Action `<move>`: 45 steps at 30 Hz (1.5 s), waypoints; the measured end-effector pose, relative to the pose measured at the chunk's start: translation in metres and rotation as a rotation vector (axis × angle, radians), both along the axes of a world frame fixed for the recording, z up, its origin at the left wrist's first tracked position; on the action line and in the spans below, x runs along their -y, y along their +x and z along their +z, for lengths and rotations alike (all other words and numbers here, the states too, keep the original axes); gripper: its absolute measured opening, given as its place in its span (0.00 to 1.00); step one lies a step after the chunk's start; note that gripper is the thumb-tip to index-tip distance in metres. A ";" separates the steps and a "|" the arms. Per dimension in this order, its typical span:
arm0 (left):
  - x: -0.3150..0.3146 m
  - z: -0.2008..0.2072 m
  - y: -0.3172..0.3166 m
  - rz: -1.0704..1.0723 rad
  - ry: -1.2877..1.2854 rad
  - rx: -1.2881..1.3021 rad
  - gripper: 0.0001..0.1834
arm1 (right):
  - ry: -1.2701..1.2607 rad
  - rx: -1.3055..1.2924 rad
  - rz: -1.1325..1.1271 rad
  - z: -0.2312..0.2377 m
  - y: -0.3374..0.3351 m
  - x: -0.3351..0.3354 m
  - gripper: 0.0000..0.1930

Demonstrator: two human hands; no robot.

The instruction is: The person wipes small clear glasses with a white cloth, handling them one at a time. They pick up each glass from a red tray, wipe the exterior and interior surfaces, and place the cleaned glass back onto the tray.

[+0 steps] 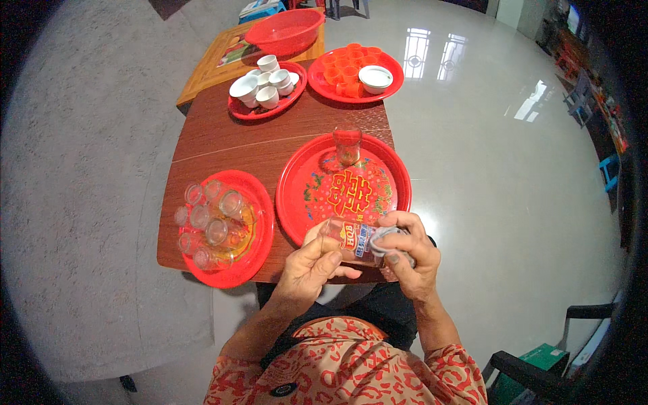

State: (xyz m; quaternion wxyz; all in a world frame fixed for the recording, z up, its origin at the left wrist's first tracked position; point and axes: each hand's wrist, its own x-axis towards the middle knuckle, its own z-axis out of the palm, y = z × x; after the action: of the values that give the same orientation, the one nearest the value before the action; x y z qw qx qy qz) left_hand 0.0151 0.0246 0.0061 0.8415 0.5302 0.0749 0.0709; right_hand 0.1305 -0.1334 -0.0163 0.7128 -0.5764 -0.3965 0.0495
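A clear drinking glass with a coloured print lies sideways between my hands, above the near edge of a round red tray. My left hand is closed round its left end. In my right hand a greyish cloth is bunched and pressed against the glass's right end. Part of the cloth is hidden by my fingers. On the far part of that tray, another clear glass stands upright. To the left, several small clear glasses stand on a second red tray.
Farther back, white cups crowd one red tray. Orange-red cups and a white bowl fill another. Behind them a red basin rests on a wooden surface. A dark armrest stands at lower right.
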 end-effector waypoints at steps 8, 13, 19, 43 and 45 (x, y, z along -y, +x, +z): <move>0.008 -0.021 0.001 0.039 0.256 0.004 0.09 | -0.155 -0.252 -0.070 0.008 0.002 -0.003 0.09; 0.006 -0.026 -0.001 0.053 0.166 -0.077 0.09 | -0.251 0.359 -0.220 0.009 0.001 0.001 0.14; 0.004 -0.020 0.002 0.125 0.347 0.049 0.08 | -0.264 0.729 -0.268 0.008 -0.008 0.000 0.18; 0.005 -0.004 0.006 0.074 0.623 0.152 0.13 | -0.266 0.796 -0.185 0.026 -0.012 -0.018 0.16; 0.004 -0.001 0.005 0.058 0.695 0.174 0.14 | -0.260 0.768 -0.187 0.028 -0.011 -0.019 0.16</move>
State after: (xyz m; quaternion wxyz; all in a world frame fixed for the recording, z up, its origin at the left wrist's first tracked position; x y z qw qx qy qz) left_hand 0.0198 0.0210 0.0053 0.6116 0.7745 -0.0103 0.1609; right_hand 0.1195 -0.1149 0.0121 0.4356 -0.6718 -0.5700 -0.1844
